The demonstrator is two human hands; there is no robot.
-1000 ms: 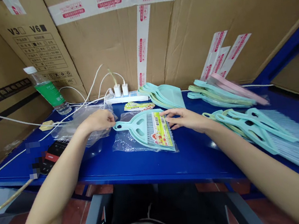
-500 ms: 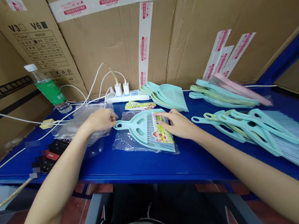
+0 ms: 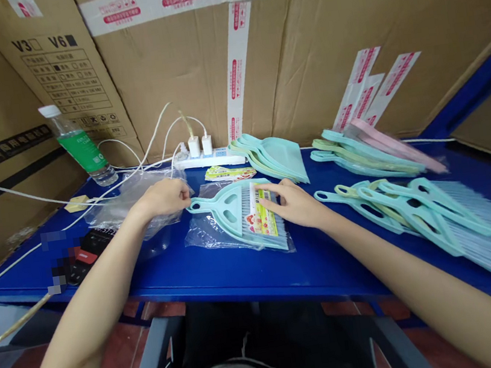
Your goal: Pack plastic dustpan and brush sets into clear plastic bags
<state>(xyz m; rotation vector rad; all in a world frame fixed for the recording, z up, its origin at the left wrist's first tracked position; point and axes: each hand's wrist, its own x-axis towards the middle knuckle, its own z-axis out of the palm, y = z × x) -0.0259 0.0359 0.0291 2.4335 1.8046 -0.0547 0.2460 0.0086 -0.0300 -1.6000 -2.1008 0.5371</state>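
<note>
A light-blue hand brush [image 3: 248, 232] lies over a matching dustpan [image 3: 252, 183] in the middle of the blue table. Beneath them spreads a clear plastic bag [image 3: 195, 235]. A printed yellow and white label card [image 3: 267, 217] rests across the bristles. My left hand [image 3: 166, 197] is closed at the tip of the handles, its fingertips pinching there. My right hand [image 3: 292, 203] has its thumb and index finger on the card's upper right part, with the other fingers curled behind. More clear plastic bags [image 3: 130, 194] lie under and behind my left wrist.
Several dustpans [image 3: 284, 153] lie behind, more dustpans [image 3: 370, 157] at back right. Several brushes [image 3: 418, 214] are piled at right. Spare label cards [image 3: 230, 173] lie before a power strip [image 3: 219, 158] with white cables. A bottle [image 3: 83, 151] and a dark device [image 3: 88, 255] are at left.
The label card has shifted slightly to the left on the bristles, baring some of them at its right edge. Both hands stay in nearly the same place.
</note>
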